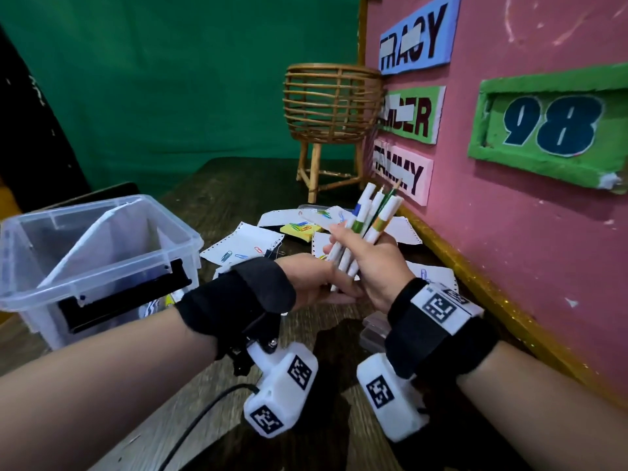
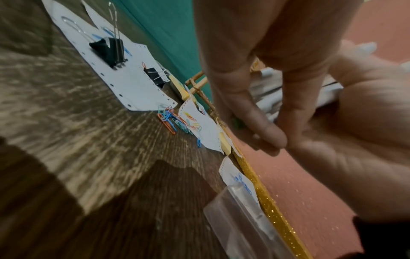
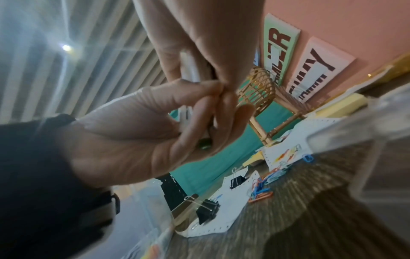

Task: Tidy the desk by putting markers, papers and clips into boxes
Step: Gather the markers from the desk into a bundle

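The right hand point(image 1: 372, 263) has its grip closed around a bundle of markers point(image 1: 365, 226), white barrels with coloured bands plus what look like one or two pencils, held upright above the desk point(image 1: 238, 185) with their tips fanning out at the top. The left hand point(image 1: 316, 283) meets the bundle from below, its fingers point(image 3: 199, 112) straight and pressed against the lower ends; its grip is not wrapped round anything, it steadies and squares the bunch. The markers should be light, stiff and smooth, so loose ones could slip out of the fan; the safest hold is probably around the middle of the barrels, with a palm under the ends. Beyond the hands, papers point(image 1: 241, 246) with punched edges lie scattered on the desk, dotted with coloured paper clips point(image 2: 168, 121) and black binder clips point(image 2: 111, 50), beside a yellow pad of sticky notes point(image 1: 299, 229). To the left stands a clear plastic box point(image 1: 102, 246), open at the top. At the back stands a small wicker basket point(image 1: 333, 100) on legs. A pink board point(image 1: 526, 232) with name labels runs along the right.
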A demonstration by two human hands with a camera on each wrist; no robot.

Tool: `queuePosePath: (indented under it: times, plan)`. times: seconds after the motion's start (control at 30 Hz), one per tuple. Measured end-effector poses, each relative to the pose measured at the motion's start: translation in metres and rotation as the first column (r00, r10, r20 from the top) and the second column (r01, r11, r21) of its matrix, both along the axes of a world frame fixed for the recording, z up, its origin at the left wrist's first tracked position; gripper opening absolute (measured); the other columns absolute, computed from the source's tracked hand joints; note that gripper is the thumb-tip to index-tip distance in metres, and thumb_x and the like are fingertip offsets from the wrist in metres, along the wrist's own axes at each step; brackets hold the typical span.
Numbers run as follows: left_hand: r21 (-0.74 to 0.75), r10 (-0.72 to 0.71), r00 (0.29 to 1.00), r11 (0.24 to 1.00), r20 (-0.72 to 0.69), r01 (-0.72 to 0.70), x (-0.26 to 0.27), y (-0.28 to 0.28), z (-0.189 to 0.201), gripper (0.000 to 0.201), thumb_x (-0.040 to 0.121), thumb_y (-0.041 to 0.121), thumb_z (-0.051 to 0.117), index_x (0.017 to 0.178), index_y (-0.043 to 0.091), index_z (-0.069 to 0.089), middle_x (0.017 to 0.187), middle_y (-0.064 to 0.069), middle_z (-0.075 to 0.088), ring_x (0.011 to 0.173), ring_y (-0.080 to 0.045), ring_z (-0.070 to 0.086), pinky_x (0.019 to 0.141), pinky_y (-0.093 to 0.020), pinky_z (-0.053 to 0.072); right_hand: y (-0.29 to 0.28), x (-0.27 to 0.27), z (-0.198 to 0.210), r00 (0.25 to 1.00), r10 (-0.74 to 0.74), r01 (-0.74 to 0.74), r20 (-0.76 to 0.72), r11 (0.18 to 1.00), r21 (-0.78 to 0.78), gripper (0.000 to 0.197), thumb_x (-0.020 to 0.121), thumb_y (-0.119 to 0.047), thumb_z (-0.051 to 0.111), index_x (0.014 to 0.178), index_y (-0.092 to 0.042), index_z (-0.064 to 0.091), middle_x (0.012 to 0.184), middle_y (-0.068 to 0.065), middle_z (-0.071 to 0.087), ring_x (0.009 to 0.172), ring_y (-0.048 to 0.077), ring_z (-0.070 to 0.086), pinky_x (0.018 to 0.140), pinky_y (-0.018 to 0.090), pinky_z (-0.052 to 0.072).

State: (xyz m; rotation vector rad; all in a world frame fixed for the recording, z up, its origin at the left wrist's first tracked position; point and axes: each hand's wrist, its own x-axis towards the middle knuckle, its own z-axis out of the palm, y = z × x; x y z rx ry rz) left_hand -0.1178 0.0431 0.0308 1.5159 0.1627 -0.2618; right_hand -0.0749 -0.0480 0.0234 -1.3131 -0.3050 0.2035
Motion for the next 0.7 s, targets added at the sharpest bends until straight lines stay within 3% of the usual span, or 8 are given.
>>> queuePosePath:
  times: [0.1,0.2,0.33,0.43,0.53,0.6,0.7]
  plan:
    - [0.079,-0.027,0.998,0.996,-0.053,0.031,0.001,0.0,0.0,0.024,0.081,-0.016,0.053,0.069,0.004,0.06,0.064,-0.006,0.064,0.059,-0.012,0.063,0.054,-0.017,0.055,0.004,0.002,0.0,0.998,-0.059,0.061,-0.02,0.996,0.072,0.011,0.084,-0.015,0.063,0.077,-0.011,0.056,0.044,-0.007,0.057,0.047,0.01,0.055,0.054,0.025,0.047]
    - [0.079,-0.068,0.993,0.994,-0.093,0.076,0.001,-0.001,0.003,0.028,0.082,-0.018,0.049,0.065,-0.001,0.062,0.059,-0.01,0.067,0.053,-0.016,0.067,0.052,-0.021,0.057,0.007,0.0,-0.001,0.997,-0.07,0.07,0.035,0.997,0.02,0.01,0.082,-0.018,0.067,0.075,-0.019,0.059,0.045,-0.008,0.058,0.051,0.007,0.057,0.061,0.027,0.048]
    - [0.044,-0.029,0.995,0.998,-0.097,0.034,0.008,0.004,0.007,0.034,0.081,-0.021,0.043,0.103,0.001,0.057,0.089,-0.014,0.064,0.082,-0.026,0.065,0.064,-0.027,0.059,0.007,-0.004,-0.003,1.0,0.001,-0.002,0.028,0.999,0.046,0.01,0.084,-0.016,0.065,0.076,-0.02,0.06,0.062,-0.001,0.06,0.058,0.01,0.058,0.061,0.025,0.05]
    - [0.117,0.011,0.993,0.993,-0.117,0.003,0.01,0.008,0.007,0.026,0.082,-0.016,0.047,0.096,0.002,0.059,0.087,-0.011,0.061,0.079,-0.019,0.06,0.066,-0.027,0.057,0.007,-0.002,-0.001,0.999,-0.007,0.005,0.04,0.999,0.053,0.012,0.086,-0.013,0.063,0.076,-0.018,0.057,0.067,0.003,0.058,0.059,0.011,0.057,0.058,0.022,0.049]
    - [0.205,-0.021,0.972,0.976,-0.236,0.071,0.007,0.009,0.004,0.014,0.087,-0.003,0.051,0.097,-0.002,0.062,0.108,-0.022,0.062,0.091,-0.023,0.065,0.08,-0.033,0.052,0.007,0.0,0.003,0.997,-0.015,0.011,0.08,0.999,0.051,0.014,0.086,-0.012,0.062,0.075,-0.02,0.057,0.067,0.003,0.058,0.063,0.013,0.057,0.07,0.029,0.051]
    - [0.099,-0.073,0.961,0.99,-0.266,0.102,0.005,0.01,0.004,0.011,0.089,-0.003,0.049,0.094,-0.002,0.058,0.096,-0.02,0.062,0.075,-0.02,0.07,0.07,-0.027,0.058,0.006,0.001,0.007,0.995,0.01,-0.015,0.102,0.998,0.054,0.016,0.086,-0.01,0.062,0.075,-0.02,0.058,0.066,0.002,0.059,0.068,0.014,0.058,0.08,0.036,0.05]
    - [0.007,-0.053,0.989,0.999,-0.141,0.054,0.007,0.011,0.007,0.018,0.083,-0.016,0.048,0.091,-0.004,0.059,0.084,-0.015,0.066,0.072,-0.018,0.069,0.063,-0.018,0.058,0.003,0.001,0.009,0.991,0.077,-0.082,0.112,0.996,0.043,0.014,0.085,-0.006,0.061,0.078,-0.017,0.059,0.071,0.005,0.062,0.069,0.013,0.062,0.072,0.028,0.053]
